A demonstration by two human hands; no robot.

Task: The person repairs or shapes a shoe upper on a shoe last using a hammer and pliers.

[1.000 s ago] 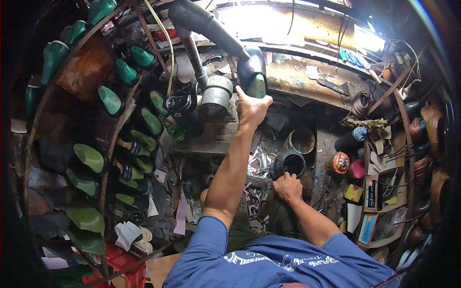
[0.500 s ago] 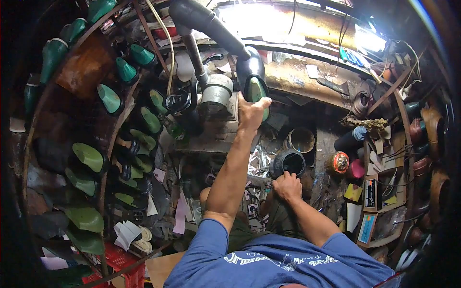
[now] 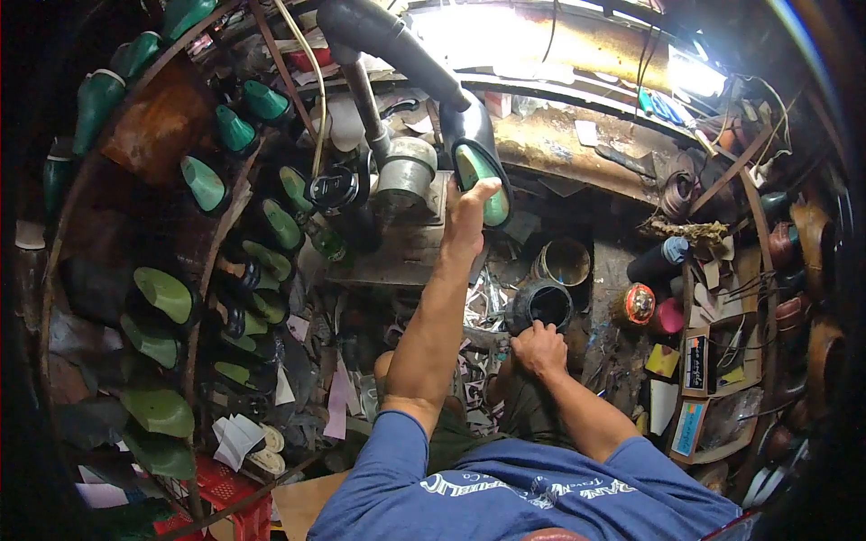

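A black shoe [image 3: 468, 122] on a green last [image 3: 477, 166] is at the upper middle, near the end of a thick dark pipe [image 3: 406, 52]. My left hand [image 3: 469, 216] grips the shoe at its near end, fingers partly hidden beneath it. My right hand [image 3: 539, 350] rests at the near rim of a dark round container [image 3: 514, 311], its fingers curled; anything inside them is hidden.
Green lasts [image 3: 163, 293] stand on racks at the left. A metal cylinder [image 3: 406, 173] sits beside the shoe. To the right are an orange-topped can [image 3: 640, 305], a dark bottle [image 3: 651, 263] and a tray [image 3: 753, 347] of small boxes. A lit lamp [image 3: 696, 74] is above.
The shoe and last have turned slightly, showing more of the green surface. My left hand has shifted a little to the left and its wrist has rotated. My right hand has hardly moved.
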